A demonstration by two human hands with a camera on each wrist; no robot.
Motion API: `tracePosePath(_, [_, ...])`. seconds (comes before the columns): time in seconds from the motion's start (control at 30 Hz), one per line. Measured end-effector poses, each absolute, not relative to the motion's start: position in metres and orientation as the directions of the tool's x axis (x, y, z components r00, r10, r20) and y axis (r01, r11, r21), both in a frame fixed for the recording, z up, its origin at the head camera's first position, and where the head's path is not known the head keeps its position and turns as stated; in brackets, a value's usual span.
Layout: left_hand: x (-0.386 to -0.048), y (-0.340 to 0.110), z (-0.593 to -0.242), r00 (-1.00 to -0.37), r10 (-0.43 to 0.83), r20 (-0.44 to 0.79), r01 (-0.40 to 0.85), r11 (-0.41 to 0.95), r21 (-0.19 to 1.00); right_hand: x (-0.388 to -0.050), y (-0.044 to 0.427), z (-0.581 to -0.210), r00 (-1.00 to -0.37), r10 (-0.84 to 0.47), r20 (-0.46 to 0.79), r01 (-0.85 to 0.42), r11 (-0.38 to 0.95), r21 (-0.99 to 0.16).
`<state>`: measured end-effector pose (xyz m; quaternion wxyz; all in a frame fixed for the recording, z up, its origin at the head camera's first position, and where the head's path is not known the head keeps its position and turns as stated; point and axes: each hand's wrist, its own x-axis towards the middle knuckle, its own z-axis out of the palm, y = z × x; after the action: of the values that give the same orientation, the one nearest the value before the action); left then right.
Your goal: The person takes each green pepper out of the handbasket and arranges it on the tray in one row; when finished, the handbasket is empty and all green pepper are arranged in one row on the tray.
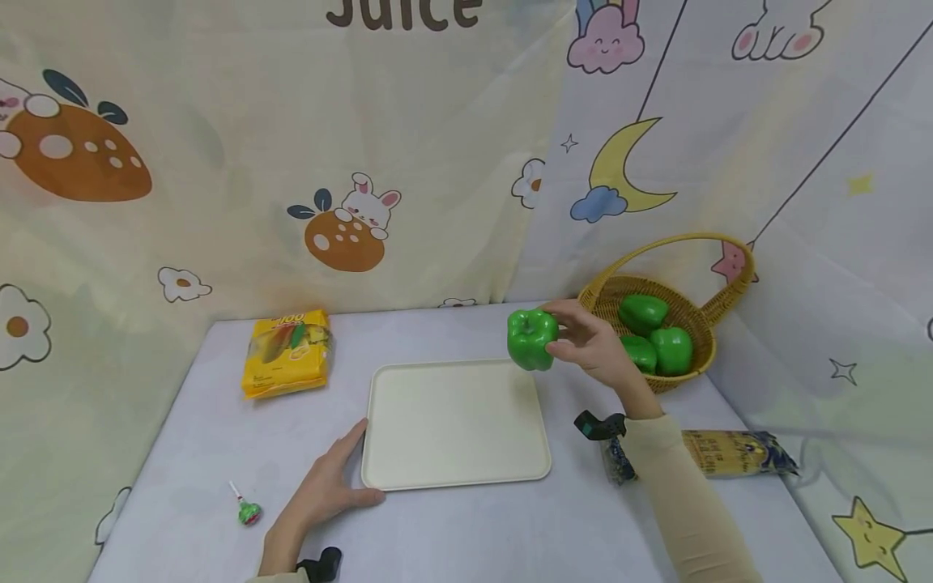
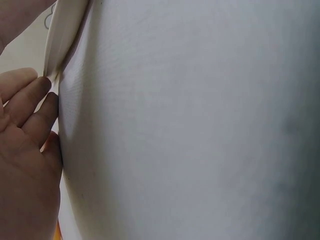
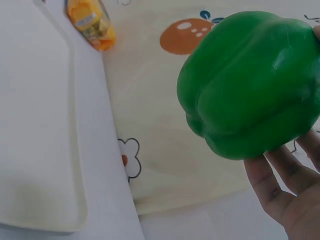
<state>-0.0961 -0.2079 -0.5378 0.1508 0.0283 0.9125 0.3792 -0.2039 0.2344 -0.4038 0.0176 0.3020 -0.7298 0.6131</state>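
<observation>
Yellow wicker basket (image 1: 685, 309), visible only from the head; close-up folds of the green pepper (image 3: 250, 85), only from the right wrist. Glossy, plump, pinched in the fingers of the right hand (image 1: 594, 344), raised near the far right corner of the tray (image 1: 455, 425). Left hand (image 1: 328, 484) relaxed at its left edge.

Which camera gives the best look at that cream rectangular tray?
The head view: the cream rectangular tray appears almost whole, from above. The right wrist view crops it; the left wrist view shows only a sliver, apparently its rim.
</observation>
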Motion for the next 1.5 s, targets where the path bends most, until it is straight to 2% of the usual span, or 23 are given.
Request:
tracePosePath(0.2, [-0.097,-0.207,-0.537,-0.954,0.162,-0.252,-0.065,0.709,0.702,-0.205,0.221,-0.405,-0.785,-0.455,0.421,-0.530,0.140,-0.837])
tracePosePath(0.4, [-0.098,-0.206,-0.536,-0.953,0.160,-0.257,-0.073,0.702,0.708,-0.206,0.208,-0.405,-0.753,-0.502,0.425,-0.561,0.152,-0.814])
tracePosePath(0.8, [-0.098,-0.204,-0.535,-0.952,0.157,-0.264,-0.078,0.707,0.703,-0.208,0.186,-0.408,-0.745,-0.545,0.385,-0.524,0.122,-0.843])
tracePosePath(1.5, [-0.097,-0.204,-0.535,-0.943,0.145,-0.300,-0.109,0.716,0.689,-0.207,0.125,-0.449,-0.725,-0.622,0.295,-0.415,0.053,-0.908])
